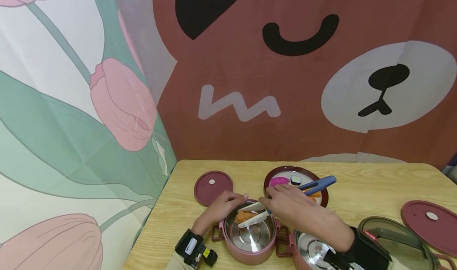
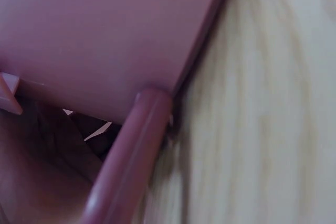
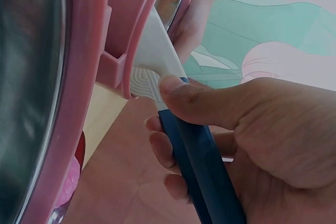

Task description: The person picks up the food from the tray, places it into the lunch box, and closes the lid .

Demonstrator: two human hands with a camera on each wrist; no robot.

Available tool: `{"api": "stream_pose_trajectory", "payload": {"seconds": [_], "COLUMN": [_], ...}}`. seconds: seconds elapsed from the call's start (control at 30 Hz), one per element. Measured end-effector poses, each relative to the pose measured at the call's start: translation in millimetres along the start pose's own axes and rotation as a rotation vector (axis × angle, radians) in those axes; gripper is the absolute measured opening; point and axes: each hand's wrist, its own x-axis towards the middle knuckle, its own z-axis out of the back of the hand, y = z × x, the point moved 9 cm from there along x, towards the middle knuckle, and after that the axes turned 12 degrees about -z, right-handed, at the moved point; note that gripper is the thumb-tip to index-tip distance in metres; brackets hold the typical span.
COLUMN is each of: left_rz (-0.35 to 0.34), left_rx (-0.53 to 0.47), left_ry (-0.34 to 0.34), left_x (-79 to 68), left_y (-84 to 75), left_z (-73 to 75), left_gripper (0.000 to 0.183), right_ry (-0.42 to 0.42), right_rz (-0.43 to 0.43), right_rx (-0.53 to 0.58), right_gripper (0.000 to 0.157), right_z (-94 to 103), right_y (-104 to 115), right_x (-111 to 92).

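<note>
My right hand [image 1: 290, 202] grips blue-handled tongs [image 1: 315, 186] over a small pink pot [image 1: 250, 257] with a steel inside. Between the tongs' white tips sits a brown piece like fried chicken [image 1: 244, 217], within the pot's mouth. In the right wrist view the thumb presses the blue handle [image 3: 202, 163] and the fingers curl round its other side. My left hand [image 1: 224, 205] holds the pot at its far left rim; some of its fingers are hidden. The left wrist view shows the pot's wall [image 2: 105, 35] and side handle [image 2: 131, 156] close up.
Behind the right hand stands a dark-rimmed plate [image 1: 325, 198] with pink, orange and sushi-like toy food. A second pink pot [image 1: 300, 254] is beside the first, partly under my right forearm. A glass lid [image 1: 389, 238] and two dark pink lids [image 1: 205, 190] lie about the wooden table [image 1: 168, 222].
</note>
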Motion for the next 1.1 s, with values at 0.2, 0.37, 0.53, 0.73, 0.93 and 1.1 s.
{"api": "stream_pose_trajectory", "payload": {"seconds": [0.2, 0.37, 0.53, 0.73, 0.93, 1.1], "left_rz": [0.002, 0.006, 0.009, 0.007, 0.001, 0.002], "left_rx": [0.000, 0.005, -0.003, -0.010, -0.005, 0.006], "left_ry": [0.003, 0.002, -0.003, -0.005, -0.006, -0.008], "left_x": [-0.1, 0.0, -0.4, -0.9, -0.3, 0.2], "left_y": [0.0, 1.1, 2.6, 3.3, 3.1, 3.9], "left_z": [-0.5, -0.5, 0.0, 0.1, 0.8, 1.5], "left_gripper": [0.051, 0.053, 0.053, 0.050, 0.049, 0.049], "right_ry": [0.027, 0.050, 0.074, 0.088, 0.055, 0.008], "right_rz": [-0.015, -0.037, -0.056, -0.068, -0.059, -0.030], "right_rx": [0.008, 0.035, 0.054, 0.045, 0.045, 0.045], "right_gripper": [0.053, 0.053, 0.053, 0.051, 0.049, 0.047], "right_z": [-3.0, -2.8, -0.7, 1.6, 8.0, 16.2], "right_y": [1.9, 1.0, -0.3, -1.4, -2.2, -4.3], "right_x": [3.0, 3.9, 4.1, 4.5, 3.5, 0.1]}}
